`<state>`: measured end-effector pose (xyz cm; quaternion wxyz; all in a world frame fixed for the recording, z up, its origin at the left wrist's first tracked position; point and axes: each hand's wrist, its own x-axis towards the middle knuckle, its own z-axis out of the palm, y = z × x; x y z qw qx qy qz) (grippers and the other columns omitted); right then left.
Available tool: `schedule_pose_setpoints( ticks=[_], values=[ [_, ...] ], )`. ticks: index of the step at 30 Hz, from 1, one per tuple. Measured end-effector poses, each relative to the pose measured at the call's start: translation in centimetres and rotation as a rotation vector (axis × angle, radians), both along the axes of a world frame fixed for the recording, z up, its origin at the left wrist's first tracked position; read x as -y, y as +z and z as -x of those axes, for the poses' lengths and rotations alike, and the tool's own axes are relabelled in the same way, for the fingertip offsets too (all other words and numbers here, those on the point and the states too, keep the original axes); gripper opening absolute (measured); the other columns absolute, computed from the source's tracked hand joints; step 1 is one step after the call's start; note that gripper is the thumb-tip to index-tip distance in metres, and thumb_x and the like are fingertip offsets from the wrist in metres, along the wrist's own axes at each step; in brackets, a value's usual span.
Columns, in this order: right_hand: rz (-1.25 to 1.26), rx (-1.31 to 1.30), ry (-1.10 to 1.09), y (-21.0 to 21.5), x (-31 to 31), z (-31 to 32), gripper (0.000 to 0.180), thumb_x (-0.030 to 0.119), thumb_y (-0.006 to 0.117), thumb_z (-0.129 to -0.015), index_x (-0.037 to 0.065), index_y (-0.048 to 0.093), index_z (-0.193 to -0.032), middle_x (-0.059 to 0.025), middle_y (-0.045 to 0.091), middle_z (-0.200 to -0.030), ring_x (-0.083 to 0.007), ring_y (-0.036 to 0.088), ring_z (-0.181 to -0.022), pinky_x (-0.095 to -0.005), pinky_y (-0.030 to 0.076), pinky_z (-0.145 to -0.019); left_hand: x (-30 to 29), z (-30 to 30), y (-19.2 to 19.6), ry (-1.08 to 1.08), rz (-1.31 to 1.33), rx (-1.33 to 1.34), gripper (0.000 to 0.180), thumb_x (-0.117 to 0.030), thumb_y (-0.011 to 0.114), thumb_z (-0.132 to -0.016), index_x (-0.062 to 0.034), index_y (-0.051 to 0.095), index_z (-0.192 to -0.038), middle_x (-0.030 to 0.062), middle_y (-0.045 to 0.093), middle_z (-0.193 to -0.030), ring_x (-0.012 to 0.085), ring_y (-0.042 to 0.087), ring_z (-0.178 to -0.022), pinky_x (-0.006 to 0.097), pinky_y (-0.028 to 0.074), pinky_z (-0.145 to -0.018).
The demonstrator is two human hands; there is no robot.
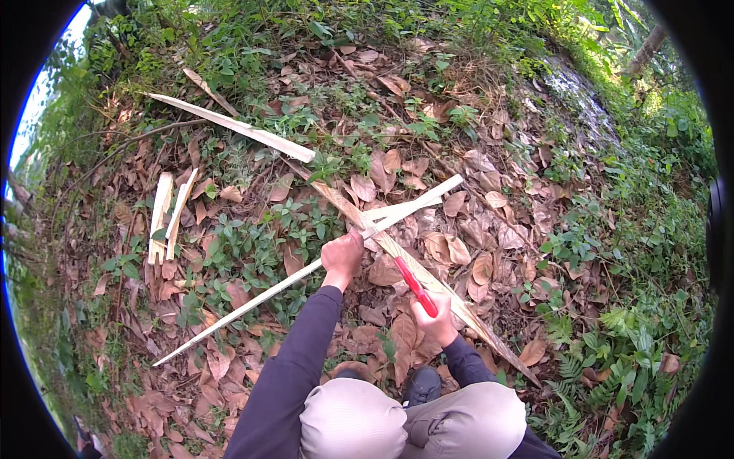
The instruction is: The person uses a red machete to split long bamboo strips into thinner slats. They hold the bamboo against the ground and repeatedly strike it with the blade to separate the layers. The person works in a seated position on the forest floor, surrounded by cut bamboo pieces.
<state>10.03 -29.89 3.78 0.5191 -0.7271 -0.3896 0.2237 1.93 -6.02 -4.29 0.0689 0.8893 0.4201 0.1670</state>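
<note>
Head view: pale stick [298, 278] mid-frame, long axis lower left to upper right, crossing a plank [466, 314]; my left hand [342, 256], nearer, grips it; right hand [436, 321] wraps a red handle [416, 285].

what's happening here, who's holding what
Someone is working wood with two bare hands over leaf-strewn ground. The left grip is closed on a long pale strip that crosses a longer plank. The right grip holds a red-handled tool close to that plank; its working end is hard to make out. Off to the left lie a long split piece and two short pieces.
</note>
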Motion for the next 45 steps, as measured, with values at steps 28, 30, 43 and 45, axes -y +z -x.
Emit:
schedule_pose_setpoints(
  ticks=[28,30,43,45],
  values=[
    [0.039,0.048,-0.006,-0.9,9.2,4.7,0.01,0.004,0.062,-0.069,0.002,0.055,-0.061,-0.01,0.048,-0.05,-0.0236,0.051,-0.04,-0.033,0.04,-0.045,-1.1,0.1,0.0,0.059,0.022,-0.016,0.052,-0.026,0.044,-0.096,-0.0099,0.065,-0.051,0.014,0.064,-0.053,0.0304,0.065,-0.045,0.042,0.053,-0.046],
    [0.017,0.077,-0.005,0.2,8.8,4.6,0.011,0.003,0.061,-0.071,0.002,0.055,-0.061,-0.0093,0.047,-0.05,-0.0212,0.05,-0.04,-0.0322,0.039,-0.045,-0.7,-0.3,0.1,0.079,0.032,-0.004,0.051,-0.026,0.044,-0.095,-0.01,0.064,-0.051,0.0139,0.064,-0.054,0.0305,0.064,-0.045,0.042,0.053,-0.046],
    [-0.008,0.056,-0.015,0.1,7.3,3.8,0.024,0.008,0.064,-0.074,0.003,0.048,-0.058,-0.0035,0.038,-0.046,-0.0127,0.041,-0.039,-0.0325,0.03,-0.042,0.8,-0.2,-0.4,0.053,0.035,0.043,0.05,-0.026,0.045,-0.094,-0.0093,0.064,-0.051,0.0144,0.062,-0.052,0.0328,0.063,-0.044,0.043,0.052,-0.045],
    [0.043,-0.053,-0.023,-0.6,2.1,1.4,0.023,0.005,0.064,-0.08,0.004,0.051,-0.062,-0.0003,0.042,-0.047,-0.016,0.038,-0.038,-0.0324,0.03,-0.044,1.2,-0.1,-0.3,0.069,0.015,0.041,0.05,-0.025,0.046,-0.093,-0.0112,0.063,-0.048,0.0139,0.062,-0.05,0.0296,0.063,-0.043,0.042,0.052,-0.044]
  ],
)
